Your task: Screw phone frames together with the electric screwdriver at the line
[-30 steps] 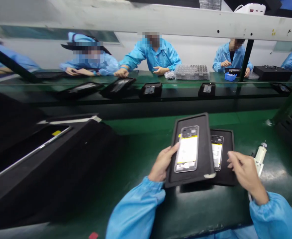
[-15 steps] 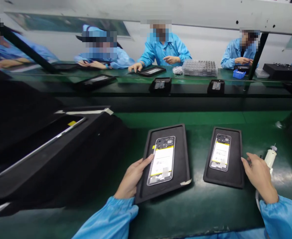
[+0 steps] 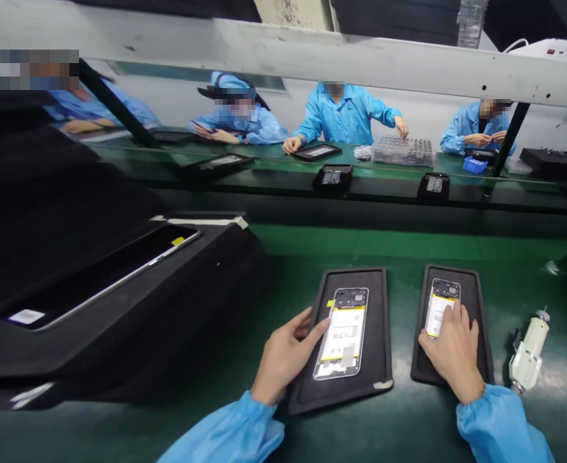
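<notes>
A black tray point(image 3: 377, 360) lies on the green bench in front of me, holding an open-backed phone point(image 3: 343, 334) with its white battery exposed and a yellow tab at its left edge. My left hand point(image 3: 290, 350) grips the tray's left side, the thumb reaching over to the phone's edge. To the right lies a smaller black tray point(image 3: 474, 286) with a similar open-backed phone point(image 3: 441, 308). My right hand point(image 3: 454, 354) covers the lower part of that phone, thumb at its left and fingertips at its right side. The palm hides the phone's lower end.
A white electric screwdriver point(image 3: 529, 354) lies right of the smaller tray. On the left, a black-covered raised stand point(image 3: 206, 276) bears a dark-screened phone point(image 3: 114, 276). Behind, several black trays point(image 3: 332, 178) rest along a line, with co-workers in blue beyond a stack of clear trays point(image 3: 403, 152).
My right hand has moved left from beside the smaller tray onto its phone. The left tray, tilted in my left hand before, now lies flatter on the bench. The view has shifted.
</notes>
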{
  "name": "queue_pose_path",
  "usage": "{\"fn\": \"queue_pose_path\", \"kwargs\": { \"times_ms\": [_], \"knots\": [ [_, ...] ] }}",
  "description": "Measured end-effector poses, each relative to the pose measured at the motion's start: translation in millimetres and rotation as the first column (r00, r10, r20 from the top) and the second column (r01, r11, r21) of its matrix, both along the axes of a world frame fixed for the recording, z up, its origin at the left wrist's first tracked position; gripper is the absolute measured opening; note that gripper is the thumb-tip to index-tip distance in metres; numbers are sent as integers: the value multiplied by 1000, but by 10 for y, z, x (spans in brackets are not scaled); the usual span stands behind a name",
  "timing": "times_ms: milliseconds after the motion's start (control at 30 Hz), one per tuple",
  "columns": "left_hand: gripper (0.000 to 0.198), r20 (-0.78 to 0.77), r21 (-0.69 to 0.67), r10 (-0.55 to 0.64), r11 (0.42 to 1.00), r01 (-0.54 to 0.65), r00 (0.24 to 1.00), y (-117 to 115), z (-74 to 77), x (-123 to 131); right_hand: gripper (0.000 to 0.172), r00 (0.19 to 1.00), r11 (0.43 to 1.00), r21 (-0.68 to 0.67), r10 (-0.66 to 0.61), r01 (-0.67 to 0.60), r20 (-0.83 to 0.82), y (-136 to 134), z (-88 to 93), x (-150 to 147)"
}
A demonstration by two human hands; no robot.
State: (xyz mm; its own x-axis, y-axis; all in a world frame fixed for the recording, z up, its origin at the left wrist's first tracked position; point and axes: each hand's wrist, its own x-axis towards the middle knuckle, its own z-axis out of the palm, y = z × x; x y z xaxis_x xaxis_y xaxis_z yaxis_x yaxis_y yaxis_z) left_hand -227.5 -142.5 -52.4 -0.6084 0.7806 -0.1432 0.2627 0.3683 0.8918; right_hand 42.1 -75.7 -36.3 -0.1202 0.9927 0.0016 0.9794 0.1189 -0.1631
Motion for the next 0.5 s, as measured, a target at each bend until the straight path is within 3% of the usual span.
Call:
{"fn": "queue_pose_path", "kwargs": {
  "times_ms": [67, 133, 233, 333, 500],
  "knots": [
    [66, -336, -17, -5, 1000, -1, 942, -6, 7, 34, 64, 999, 1000, -17, -14, 14, 38, 4, 44, 22],
    [67, -462, -62, -93, 995, 73, 882, 8, 6, 125, 62, 999, 999, -24, -20, 21, 47, 15, 72, 38],
    [73, -509, -130, -249, 968, 213, 824, 48, -46, 334, 54, 1000, 1000, -30, 0, 1, 25, 30, 63, 59],
    [70, -573, -235, -331, 943, 236, 750, 80, -87, 533, 48, 997, 999, -4, 37, -37, 63, 22, 24, 77],
    [69, -537, -353, -423, 898, 261, 730, 144, 91, 681, 39, 980, 996, 26, 75, -82, 186, 3, -71, 66]
  ]
}}
